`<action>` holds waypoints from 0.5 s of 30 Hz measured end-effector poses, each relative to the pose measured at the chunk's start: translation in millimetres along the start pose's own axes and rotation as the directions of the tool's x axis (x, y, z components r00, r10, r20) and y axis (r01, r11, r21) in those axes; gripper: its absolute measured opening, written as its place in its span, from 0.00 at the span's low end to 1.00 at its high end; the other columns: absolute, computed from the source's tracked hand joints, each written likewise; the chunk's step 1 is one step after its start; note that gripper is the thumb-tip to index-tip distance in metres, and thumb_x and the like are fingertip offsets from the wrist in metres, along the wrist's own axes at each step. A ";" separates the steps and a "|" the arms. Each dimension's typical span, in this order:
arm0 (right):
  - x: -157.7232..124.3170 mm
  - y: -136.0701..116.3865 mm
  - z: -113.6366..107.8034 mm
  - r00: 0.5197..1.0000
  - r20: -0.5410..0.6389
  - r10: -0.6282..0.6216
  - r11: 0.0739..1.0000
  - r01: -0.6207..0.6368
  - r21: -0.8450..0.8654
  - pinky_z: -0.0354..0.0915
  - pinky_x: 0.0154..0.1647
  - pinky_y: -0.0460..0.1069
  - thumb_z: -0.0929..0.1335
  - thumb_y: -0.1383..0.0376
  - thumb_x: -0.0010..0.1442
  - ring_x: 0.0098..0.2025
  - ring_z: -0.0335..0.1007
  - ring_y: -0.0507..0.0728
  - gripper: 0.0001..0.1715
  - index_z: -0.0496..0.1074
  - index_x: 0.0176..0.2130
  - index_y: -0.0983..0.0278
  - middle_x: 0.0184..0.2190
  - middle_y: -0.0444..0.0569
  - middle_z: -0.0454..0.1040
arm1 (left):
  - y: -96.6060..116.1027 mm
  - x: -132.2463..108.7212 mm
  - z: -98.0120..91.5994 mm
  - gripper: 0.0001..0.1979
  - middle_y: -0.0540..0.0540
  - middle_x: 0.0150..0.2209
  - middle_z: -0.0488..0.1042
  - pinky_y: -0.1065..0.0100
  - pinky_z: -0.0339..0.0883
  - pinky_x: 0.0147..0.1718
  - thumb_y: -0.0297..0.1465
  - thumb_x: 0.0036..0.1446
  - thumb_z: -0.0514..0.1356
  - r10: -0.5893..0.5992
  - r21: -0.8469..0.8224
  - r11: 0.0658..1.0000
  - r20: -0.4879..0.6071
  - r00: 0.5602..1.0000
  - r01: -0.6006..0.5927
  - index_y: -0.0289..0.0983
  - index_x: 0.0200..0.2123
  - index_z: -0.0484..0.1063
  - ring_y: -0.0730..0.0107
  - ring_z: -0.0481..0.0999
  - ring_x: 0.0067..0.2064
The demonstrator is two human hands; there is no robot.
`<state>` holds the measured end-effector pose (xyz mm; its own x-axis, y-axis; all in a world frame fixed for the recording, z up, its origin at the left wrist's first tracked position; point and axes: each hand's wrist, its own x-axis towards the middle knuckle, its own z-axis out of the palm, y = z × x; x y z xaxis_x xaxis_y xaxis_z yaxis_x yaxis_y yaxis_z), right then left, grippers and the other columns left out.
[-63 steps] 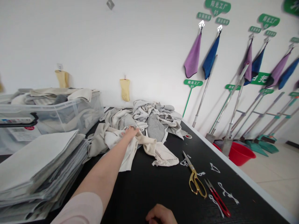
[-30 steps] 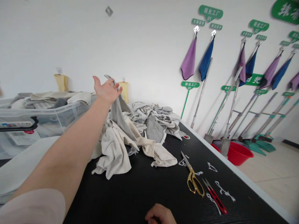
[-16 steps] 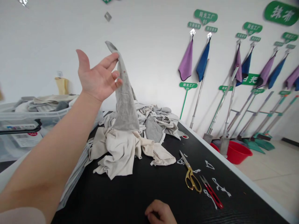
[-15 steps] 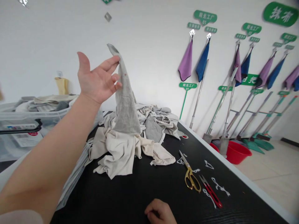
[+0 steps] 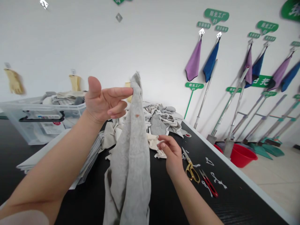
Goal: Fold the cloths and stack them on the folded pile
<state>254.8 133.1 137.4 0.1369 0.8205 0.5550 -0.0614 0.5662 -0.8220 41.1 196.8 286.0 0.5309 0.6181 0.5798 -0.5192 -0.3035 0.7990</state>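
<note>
A long grey cloth [image 5: 138, 147] hangs down in front of me, narrow at the top, with a small reddish-brown spot on it. My left hand [image 5: 105, 101] holds it near its upper end at the fingertips, with the thumb spread away; the exact grip is hidden behind the cloth. Right of the cloth and apart from it, my right hand [image 5: 172, 153] is raised over the table with loosely bent fingers and nothing visible in it. Behind the cloth lies a heap of grey and cream cloths [image 5: 161, 120]. Folded pale cloths [image 5: 90, 159] are stacked to the left.
Gold-handled scissors [image 5: 192, 170], red thread snips [image 5: 208, 184] and white scraps [image 5: 217, 180] lie on the black table [image 5: 234, 206] at right. A clear plastic bin [image 5: 25, 109] of cloths stands at left. Beyond the table edge are a red basin [image 5: 243, 155] and long-handled tools.
My left hand has brought the grey cloth off the heap and closer to me. My right hand has risen from the table's near edge towards the cloth. The view has turned left.
</note>
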 end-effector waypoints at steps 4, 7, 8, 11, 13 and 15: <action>16.9 -33.0 33.5 0.953 0.303 -0.019 0.972 -0.053 0.228 0.61 0.33 0.47 0.66 0.55 0.45 0.37 0.62 0.53 0.26 0.62 0.45 0.57 0.42 0.45 0.63 | -2.4 -4.7 7.6 0.43 0.42 0.32 0.73 0.72 0.45 0.05 0.53 0.46 0.23 -0.056 0.022 0.998 0.001 0.998 0.056 0.34 0.29 0.72 0.82 0.49 0.09; 16.3 -43.6 45.4 0.864 0.504 0.024 0.961 -0.159 0.228 0.62 0.36 0.49 0.68 0.54 0.41 0.38 0.63 0.54 0.33 0.60 0.47 0.56 0.38 0.43 0.66 | -5.0 -7.2 7.8 0.40 0.42 0.25 0.73 0.73 0.47 0.06 0.54 0.46 0.30 -0.110 0.100 0.987 -0.149 0.983 0.126 0.34 0.29 0.72 0.82 0.50 0.09; 15.0 -45.2 46.3 0.831 0.554 0.048 0.960 -0.191 0.204 0.62 0.35 0.49 0.69 0.54 0.40 0.36 0.64 0.53 0.33 0.61 0.46 0.57 0.36 0.42 0.68 | -5.7 -8.0 6.7 0.38 0.44 0.21 0.71 0.74 0.48 0.07 0.54 0.46 0.33 -0.117 0.122 0.982 -0.213 0.970 0.146 0.34 0.30 0.72 0.82 0.51 0.10; 10.2 -46.9 43.5 0.761 0.639 0.112 0.958 -0.255 0.135 0.64 0.33 0.50 0.69 0.57 0.40 0.31 0.66 0.53 0.24 0.67 0.38 0.61 0.29 0.41 0.70 | -5.6 -11.2 1.8 0.32 0.47 0.14 0.64 0.75 0.51 0.09 0.52 0.48 0.39 -0.122 0.134 0.975 -0.331 0.936 0.174 0.35 0.33 0.72 0.78 0.57 0.12; 7.7 -45.7 39.4 0.766 0.626 0.145 0.956 -0.271 0.111 0.64 0.32 0.50 0.68 0.58 0.42 0.30 0.67 0.52 0.16 0.69 0.33 0.63 0.26 0.41 0.70 | -3.4 -14.1 -0.2 0.29 0.48 0.13 0.61 0.75 0.52 0.09 0.49 0.50 0.40 -0.128 0.125 0.975 -0.351 0.928 0.182 0.36 0.34 0.71 0.77 0.59 0.13; 6.7 -42.7 35.4 0.808 0.560 0.184 0.950 -0.292 0.109 0.64 0.31 0.49 0.68 0.61 0.44 0.28 0.67 0.52 0.11 0.70 0.30 0.63 0.26 0.41 0.70 | -0.2 -17.0 0.8 0.25 0.50 0.12 0.59 0.76 0.51 0.09 0.46 0.52 0.41 -0.131 0.125 0.975 -0.348 0.928 0.185 0.37 0.32 0.72 0.78 0.58 0.12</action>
<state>223.3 117.2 180.7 -0.4542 0.8109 0.3689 -0.2057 0.3074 -0.9291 32.8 185.8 276.1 0.3281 0.8659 0.3776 -0.3244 -0.2721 0.9059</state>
